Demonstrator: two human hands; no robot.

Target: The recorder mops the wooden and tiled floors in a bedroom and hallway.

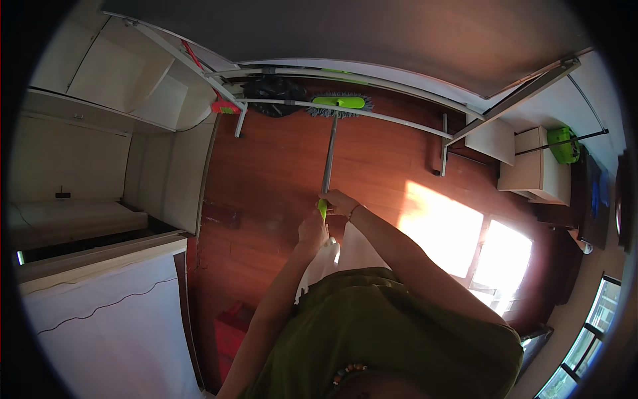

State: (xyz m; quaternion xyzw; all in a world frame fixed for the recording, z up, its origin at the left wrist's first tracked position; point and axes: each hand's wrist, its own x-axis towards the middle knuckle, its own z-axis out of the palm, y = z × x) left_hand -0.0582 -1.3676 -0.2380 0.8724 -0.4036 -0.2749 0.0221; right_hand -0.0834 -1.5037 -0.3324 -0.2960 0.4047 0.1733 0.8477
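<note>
Both my hands are wrapped round the long handle of a mop (pixel 328 156), a grey pole with a green section near my body. My right hand (pixel 340 202) grips it farther out, and my left hand (pixel 312 231) holds it closer to me. At the far end lies the mop's green head with grey fringe, on the reddish-brown wooden floor (pixel 279 169). It sits by the lower white bar of a metal frame (pixel 392 122), partly under it. A black plastic bag (pixel 271 93) is just left of the mop head.
A dark board (pixel 372 33) tops the metal frame. Left stand pale cabinets (pixel 66 159) and a white-covered surface (pixel 119 319). A red item (pixel 229 336) is near my left arm. At right are a drawer unit (pixel 535 166) and a green basket (pixel 563 146). Sunlight falls on the floor.
</note>
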